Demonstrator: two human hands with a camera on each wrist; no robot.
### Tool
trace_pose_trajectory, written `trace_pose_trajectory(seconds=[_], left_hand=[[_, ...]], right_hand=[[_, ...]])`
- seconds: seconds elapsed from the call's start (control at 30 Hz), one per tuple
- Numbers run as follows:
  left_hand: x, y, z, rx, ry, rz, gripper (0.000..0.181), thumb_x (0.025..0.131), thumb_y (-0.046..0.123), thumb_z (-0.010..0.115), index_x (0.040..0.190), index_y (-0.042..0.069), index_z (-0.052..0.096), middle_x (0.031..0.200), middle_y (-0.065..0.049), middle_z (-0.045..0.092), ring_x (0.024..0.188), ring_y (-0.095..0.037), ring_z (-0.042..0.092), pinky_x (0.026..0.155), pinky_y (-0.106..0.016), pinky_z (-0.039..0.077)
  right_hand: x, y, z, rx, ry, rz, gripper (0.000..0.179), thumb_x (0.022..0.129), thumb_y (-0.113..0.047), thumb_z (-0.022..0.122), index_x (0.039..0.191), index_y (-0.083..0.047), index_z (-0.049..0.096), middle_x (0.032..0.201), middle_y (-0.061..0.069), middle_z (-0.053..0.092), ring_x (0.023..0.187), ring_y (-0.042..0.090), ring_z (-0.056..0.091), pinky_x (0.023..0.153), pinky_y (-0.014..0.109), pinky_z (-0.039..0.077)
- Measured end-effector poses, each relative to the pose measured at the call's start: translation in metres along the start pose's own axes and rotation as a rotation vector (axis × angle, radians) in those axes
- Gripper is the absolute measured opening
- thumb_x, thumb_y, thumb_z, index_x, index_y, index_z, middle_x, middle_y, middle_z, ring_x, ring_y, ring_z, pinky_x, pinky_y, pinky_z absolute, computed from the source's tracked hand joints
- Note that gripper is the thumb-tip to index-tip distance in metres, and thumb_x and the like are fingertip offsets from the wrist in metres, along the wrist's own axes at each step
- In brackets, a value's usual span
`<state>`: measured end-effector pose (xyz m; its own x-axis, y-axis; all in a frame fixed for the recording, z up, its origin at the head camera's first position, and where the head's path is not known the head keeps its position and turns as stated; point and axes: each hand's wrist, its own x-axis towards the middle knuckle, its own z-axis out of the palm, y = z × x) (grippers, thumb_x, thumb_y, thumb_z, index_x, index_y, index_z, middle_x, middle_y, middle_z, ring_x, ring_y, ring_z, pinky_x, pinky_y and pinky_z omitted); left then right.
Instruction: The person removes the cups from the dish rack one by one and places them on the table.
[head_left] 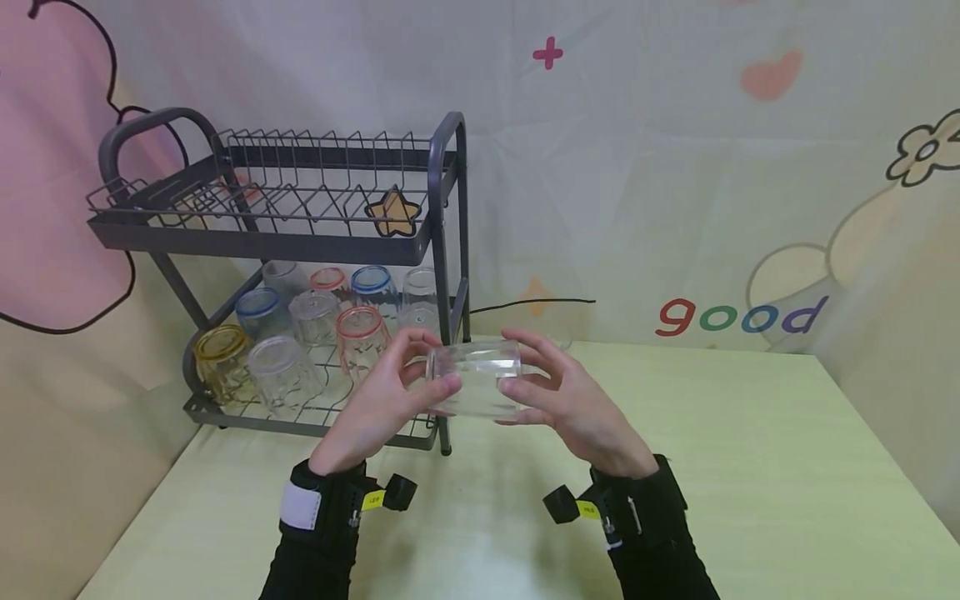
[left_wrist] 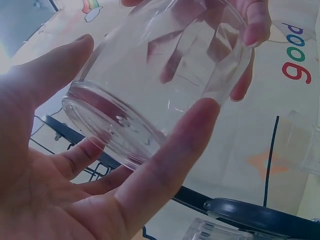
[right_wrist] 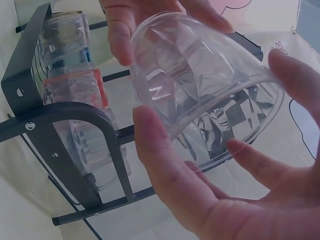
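Both hands hold a clear drinking glass (head_left: 477, 367) on its side in the air, in front of the rack's right end. My left hand (head_left: 393, 392) grips the base end, thumb on the near side and fingers behind. At the other end, my right hand (head_left: 573, 404) grips the glass around its open mouth. Faceted walls show through the clear glass (right_wrist: 185, 65) in the right wrist view. The thick base ring lies towards the left palm in the left wrist view. Nothing is visible inside the glass.
A dark two-tier dish rack (head_left: 262, 243) stands at the left on the pale green table (head_left: 712, 467). Several upside-down glasses fill its lower tier, among them a yellow-tinted glass (head_left: 225, 367) and a red-rimmed glass (head_left: 362, 333). A printed cloth (head_left: 637, 167) hangs behind.
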<state>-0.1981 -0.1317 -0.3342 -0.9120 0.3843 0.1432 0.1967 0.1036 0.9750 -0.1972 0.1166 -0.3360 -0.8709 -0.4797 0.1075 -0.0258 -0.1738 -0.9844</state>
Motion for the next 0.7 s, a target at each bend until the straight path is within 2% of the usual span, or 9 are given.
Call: trace_pose_trajectory(seconds=[0.2, 0.4, 0.57, 0.7], left_hand=[[0.0012, -0.0019, 0.0006, 0.014, 0.015, 0.017, 0.052, 0.09, 0.027, 0.072, 0.132, 0.016, 0.044, 0.14, -0.01, 0.044, 0.131, -0.031, 0.046, 0.082, -0.045, 0.056], [0.0032, -0.0043, -0.0007, 0.049, 0.02, 0.01, 0.054, 0.089, 0.029, 0.074, 0.134, 0.018, 0.048, 0.139, -0.009, 0.047, 0.129, -0.03, 0.048, 0.084, -0.042, 0.056], [0.003, -0.0061, -0.0035, 0.137, 0.022, 0.005, 0.056, 0.089, 0.032, 0.074, 0.137, 0.019, 0.05, 0.141, -0.006, 0.048, 0.13, -0.03, 0.047, 0.09, -0.046, 0.053], [0.0024, -0.0059, -0.005, 0.196, 0.004, 0.014, 0.058, 0.089, 0.034, 0.072, 0.141, 0.02, 0.049, 0.146, -0.001, 0.043, 0.134, -0.03, 0.042, 0.097, -0.051, 0.046]], right_hand=[[-0.0001, 0.0001, -0.002, -0.026, 0.001, -0.008, 0.07, 0.091, -0.015, 0.071, 0.15, -0.015, 0.034, 0.147, 0.017, 0.034, 0.123, 0.041, 0.046, 0.086, 0.052, 0.053], [-0.0006, -0.0002, -0.0024, -0.058, 0.024, -0.01, 0.069, 0.091, -0.015, 0.071, 0.15, -0.016, 0.035, 0.145, 0.018, 0.035, 0.122, 0.041, 0.048, 0.086, 0.051, 0.053], [0.0, 0.0014, -0.004, -0.095, 0.036, -0.002, 0.069, 0.091, -0.015, 0.071, 0.149, -0.016, 0.035, 0.144, 0.018, 0.036, 0.122, 0.039, 0.05, 0.085, 0.05, 0.054], [-0.0012, 0.0014, -0.0082, -0.123, 0.049, -0.004, 0.068, 0.091, -0.015, 0.071, 0.149, -0.017, 0.036, 0.143, 0.017, 0.038, 0.123, 0.037, 0.051, 0.086, 0.05, 0.054]])
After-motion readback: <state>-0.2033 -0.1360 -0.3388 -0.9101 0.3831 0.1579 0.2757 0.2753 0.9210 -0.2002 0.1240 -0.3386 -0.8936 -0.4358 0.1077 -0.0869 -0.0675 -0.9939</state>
